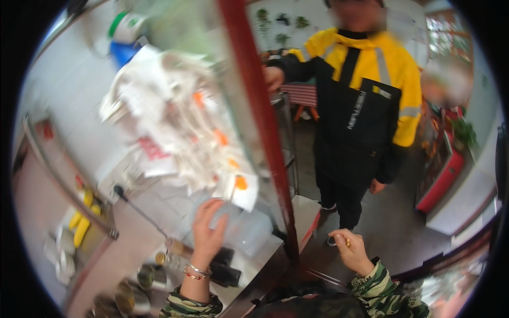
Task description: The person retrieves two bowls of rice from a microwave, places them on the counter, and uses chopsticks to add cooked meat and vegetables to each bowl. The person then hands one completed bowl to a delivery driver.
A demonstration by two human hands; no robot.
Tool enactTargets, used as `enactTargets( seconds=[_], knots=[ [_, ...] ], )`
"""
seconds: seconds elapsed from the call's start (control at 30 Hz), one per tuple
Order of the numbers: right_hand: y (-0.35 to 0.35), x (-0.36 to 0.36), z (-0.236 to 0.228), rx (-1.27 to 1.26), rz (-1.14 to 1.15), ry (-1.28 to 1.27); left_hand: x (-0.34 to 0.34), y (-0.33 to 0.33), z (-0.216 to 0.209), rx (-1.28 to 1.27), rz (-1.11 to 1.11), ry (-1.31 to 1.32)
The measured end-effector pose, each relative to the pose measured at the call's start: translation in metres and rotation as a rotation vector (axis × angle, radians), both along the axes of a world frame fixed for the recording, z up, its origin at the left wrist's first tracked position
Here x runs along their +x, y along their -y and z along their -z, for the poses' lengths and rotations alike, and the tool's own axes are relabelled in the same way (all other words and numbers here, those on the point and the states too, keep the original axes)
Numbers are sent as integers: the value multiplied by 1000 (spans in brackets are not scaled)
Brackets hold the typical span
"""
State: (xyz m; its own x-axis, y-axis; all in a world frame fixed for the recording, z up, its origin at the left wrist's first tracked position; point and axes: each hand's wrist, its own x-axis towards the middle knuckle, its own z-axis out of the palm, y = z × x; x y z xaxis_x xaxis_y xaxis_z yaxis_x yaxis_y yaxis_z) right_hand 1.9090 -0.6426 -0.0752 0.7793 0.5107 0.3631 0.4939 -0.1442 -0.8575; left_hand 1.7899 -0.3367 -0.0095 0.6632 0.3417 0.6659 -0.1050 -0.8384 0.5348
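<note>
My left hand, with bangles at its wrist, reaches over the counter with its fingers stretched out. The fingertips are at the near left side of some translucent plastic containers, apparently touching them. Above these hangs a thick bunch of white plastic bags with orange and red print, blurred. My right hand is held apart on the right, beside the dark red post. Its fingers are curled closed, with a gold ring on one. Something small and pale shows at the fingertips, too small to name.
Beyond the dark red post stands a person in a yellow and black jacket, one hand near the post. Metal tins and a long dark-handled tool lie to the left. A red-fronted counter is at the right.
</note>
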Motion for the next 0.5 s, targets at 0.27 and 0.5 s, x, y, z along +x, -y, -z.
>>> enactTargets(
  seconds=[0.27, 0.5],
  knots=[
    [42, 19, 0, 70, 98, 59, 22, -72, 7, -423, -419, 272],
    [68, 53, 1, -21, 114, -73, 43, -75, -24, 28, -383, 288]
  ],
)
